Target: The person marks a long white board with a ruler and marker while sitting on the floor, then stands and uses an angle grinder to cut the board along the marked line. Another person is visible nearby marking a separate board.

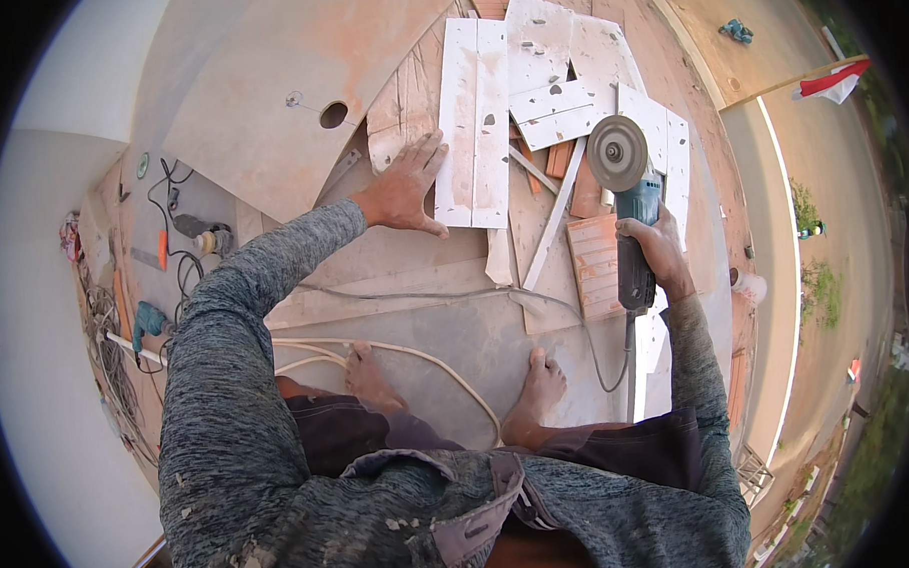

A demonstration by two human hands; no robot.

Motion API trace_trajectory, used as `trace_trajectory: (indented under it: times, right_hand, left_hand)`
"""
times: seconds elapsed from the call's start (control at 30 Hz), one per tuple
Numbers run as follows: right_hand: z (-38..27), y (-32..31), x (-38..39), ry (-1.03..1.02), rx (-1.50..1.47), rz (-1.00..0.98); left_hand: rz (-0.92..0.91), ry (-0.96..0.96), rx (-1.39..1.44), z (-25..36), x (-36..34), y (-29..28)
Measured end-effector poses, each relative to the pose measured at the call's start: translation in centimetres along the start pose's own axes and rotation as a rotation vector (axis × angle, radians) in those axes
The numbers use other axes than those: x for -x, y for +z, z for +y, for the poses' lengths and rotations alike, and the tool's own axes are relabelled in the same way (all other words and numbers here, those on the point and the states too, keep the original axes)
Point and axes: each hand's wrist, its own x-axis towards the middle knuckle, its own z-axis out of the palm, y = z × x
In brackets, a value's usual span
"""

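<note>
Okay, standing here watching this, and I'm a bit twitchy. Using the long white board [477, 123] as the landmark: the left hand [408, 188] is at its left edge, palm down, fingers loosely spread, not wrapped around anything. Can't tell how hard it's pressing, if at all. The right hand [655, 245] is off to the board's right, curled firmly round the body of an angle grinder [637, 240], disc [617, 152] pointing away from the person. No guard that I can see, and I can't tell if it's spinning.

My worry: if the disc bites that board with only a light hand on it, the board could skid or kick, and those bare fingers are right there. The white offcuts [660, 142] right of the board look loosely heaped, so they could shift or snag the disc too.

Then nearer the person than the board, the grey cord [455, 294] runs across and loops up to the grinder, so a tug might jerk it. The cream hose [447, 369] lies between two bare feet [538, 391], which I'd guess is trip potential, plus nothing covering toes from chips.
</note>
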Motion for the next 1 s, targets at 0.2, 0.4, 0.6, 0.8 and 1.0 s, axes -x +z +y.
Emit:
trace_trajectory:
  times: [0.2,0.4,0.6,0.8,1.0]
  right_hand:
    - [-0.3,1.6,0.9,0.042,-0.028,-0.033]
    - [-0.8,3.4,1.9,0.036,-0.020,-0.080]
    - [-1.0,5.4,2.8,0.028,0.015,-0.104]
    - [-1.9,6.6,4.4,0.090,0.064,-0.130]
    - [0.4,8.8,5.5,0.106,0.062,-0.095]
  left_hand:
    - [0.110,0.027,0.006,0.4,-0.2,1.0]
    - [0.126,-0.007,0.057,1.5,-1.5,1.5]
    - [0.171,-0.081,0.088,2.6,-2.6,2.5]
    - [0.088,0.003,0.101,0.8,-3.0,1.5]
    - [0.071,-0.009,0.105,-0.2,-3.3,2.0]
